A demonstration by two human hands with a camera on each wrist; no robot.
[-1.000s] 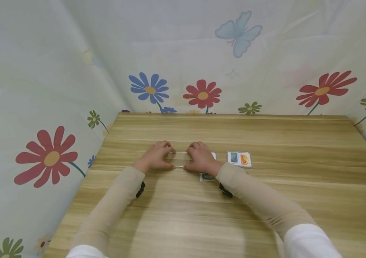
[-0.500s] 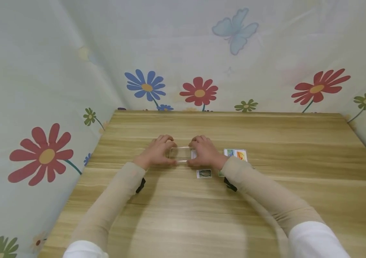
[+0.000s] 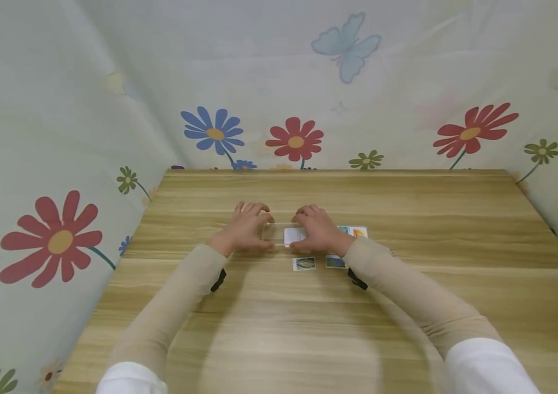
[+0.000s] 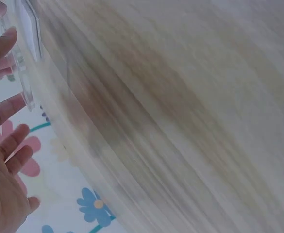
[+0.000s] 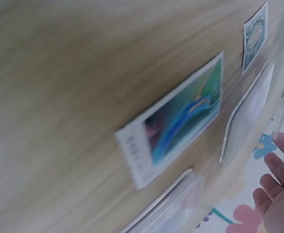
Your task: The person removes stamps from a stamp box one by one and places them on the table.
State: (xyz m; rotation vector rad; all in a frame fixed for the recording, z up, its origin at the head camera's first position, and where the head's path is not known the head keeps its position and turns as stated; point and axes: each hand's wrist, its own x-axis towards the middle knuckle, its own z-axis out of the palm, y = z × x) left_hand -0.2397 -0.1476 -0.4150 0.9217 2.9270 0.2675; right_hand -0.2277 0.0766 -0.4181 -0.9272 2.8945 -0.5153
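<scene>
My left hand (image 3: 245,229) and right hand (image 3: 319,230) pinch opposite ends of a clear plastic cover (image 4: 24,80) between thumbs and fingers. It is held above the table. Beside and partly behind my right hand, a flat case with a white insert (image 3: 293,236) lies on the table. Two postage stamps lie nearer to me: a small greenish one (image 3: 304,264) and a larger blue-green one (image 3: 335,261), which my right wrist partly hides. Another clear case with colourful stamps (image 3: 359,231) lies beyond my right wrist, partly covered.
The wooden table (image 3: 279,328) reaches back to a fabric wall (image 3: 239,65) printed with flowers and a butterfly. A second fabric wall (image 3: 28,148) stands along the left side.
Both hands keep hold of the clear cover and have shifted slightly away from the left relative to the table. More of the white-insert case and the stamps now shows. The head view has turned slightly right.
</scene>
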